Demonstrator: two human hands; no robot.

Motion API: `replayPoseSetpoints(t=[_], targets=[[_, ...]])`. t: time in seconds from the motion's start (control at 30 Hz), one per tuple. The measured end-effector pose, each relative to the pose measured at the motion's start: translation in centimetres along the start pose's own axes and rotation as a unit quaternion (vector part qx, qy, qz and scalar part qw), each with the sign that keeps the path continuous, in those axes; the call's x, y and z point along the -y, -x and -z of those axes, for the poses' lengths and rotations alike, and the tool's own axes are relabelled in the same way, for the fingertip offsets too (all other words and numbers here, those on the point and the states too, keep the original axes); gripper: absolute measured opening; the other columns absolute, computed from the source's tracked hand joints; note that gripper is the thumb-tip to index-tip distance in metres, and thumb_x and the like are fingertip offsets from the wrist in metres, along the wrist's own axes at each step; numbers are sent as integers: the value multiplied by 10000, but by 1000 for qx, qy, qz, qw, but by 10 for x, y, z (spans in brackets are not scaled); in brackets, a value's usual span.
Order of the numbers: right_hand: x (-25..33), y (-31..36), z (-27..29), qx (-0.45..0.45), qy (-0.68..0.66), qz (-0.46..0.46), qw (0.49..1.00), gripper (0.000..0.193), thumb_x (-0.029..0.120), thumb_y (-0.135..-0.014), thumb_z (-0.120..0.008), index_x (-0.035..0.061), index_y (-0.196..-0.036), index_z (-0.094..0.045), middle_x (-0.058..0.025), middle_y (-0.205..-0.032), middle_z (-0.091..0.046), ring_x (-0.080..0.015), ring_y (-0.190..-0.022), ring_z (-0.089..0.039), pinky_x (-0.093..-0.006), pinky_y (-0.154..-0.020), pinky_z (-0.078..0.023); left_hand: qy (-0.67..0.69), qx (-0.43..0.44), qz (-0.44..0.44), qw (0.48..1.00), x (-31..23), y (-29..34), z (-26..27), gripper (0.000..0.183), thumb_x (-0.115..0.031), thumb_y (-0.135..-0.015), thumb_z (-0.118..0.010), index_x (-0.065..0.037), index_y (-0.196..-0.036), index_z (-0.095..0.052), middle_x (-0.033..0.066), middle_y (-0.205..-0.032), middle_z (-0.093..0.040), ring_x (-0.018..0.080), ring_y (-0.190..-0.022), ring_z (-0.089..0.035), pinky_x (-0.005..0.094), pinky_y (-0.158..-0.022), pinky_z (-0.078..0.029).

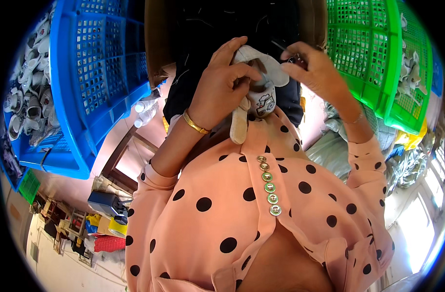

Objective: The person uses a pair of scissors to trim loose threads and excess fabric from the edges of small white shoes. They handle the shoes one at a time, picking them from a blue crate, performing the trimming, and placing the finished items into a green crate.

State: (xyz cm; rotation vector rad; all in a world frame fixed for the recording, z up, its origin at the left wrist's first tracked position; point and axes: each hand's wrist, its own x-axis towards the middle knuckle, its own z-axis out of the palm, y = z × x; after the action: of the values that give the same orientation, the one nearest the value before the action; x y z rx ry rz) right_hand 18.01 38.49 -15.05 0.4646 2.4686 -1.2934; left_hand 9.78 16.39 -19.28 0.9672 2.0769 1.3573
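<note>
A small white fabric shoe upper (262,100) with a printed picture on its heel end is held up in front of my lap. My left hand (222,80), a gold bangle on its wrist, closes round it, with fingers reaching into the opening. A pale strap (239,124) hangs down from the upper. To the right, my right hand (315,73) is closed round small dark-handled scissors (298,61). Their thin metal tip points up and left, and the fingers partly cover them. The right thumb is close to the upper's pale front flap; whether it touches cannot be told.
A blue crate (71,131) full of small white shoe uppers (35,97) stands at the left. On the right is a green crate (361,73) with more pale pieces (412,78). Grey sacks (329,151) lie below it. Dark cloth with loose threads (188,63) covers my lap.
</note>
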Motion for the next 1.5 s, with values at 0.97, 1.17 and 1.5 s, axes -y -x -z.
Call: replayPoseSetpoints(t=[0.97,1.17,1.5], targets=[[38,32,-55,-177,-313,-41,932,147,113,-946,-523,39,-834,-463,25,-641,-461,-24,-522,-437,-193,-487,-383,-402,-119,-96,903,-67,-4,43,290,-224,-783,-703,-101,-1042,-658,62,-1019,-679,268,-1004,-598,430,-945,-422],[26,57,-74,-101,-431,-117,889,74,111,-950,-512,51,-910,-497,30,-682,-486,-24,-549,-439,-172,-489,-368,-465,8,-65,883,-30,-15,29,134,-202,-800,-654,-130,-897,-713,31,-759,-692,187,-888,-625,500,-1032,-347],[12,56,-56,-75,-287,-126,947,224,200,-889,-620,14,-973,-529,-24,-640,-531,-76,-563,-495,-234,-509,-407,-351,93,-69,929,-12,-28,13,111,-196,-813,-625,-91,-848,-623,100,-729,-658,286,-703,-634,394,-688,-477]])
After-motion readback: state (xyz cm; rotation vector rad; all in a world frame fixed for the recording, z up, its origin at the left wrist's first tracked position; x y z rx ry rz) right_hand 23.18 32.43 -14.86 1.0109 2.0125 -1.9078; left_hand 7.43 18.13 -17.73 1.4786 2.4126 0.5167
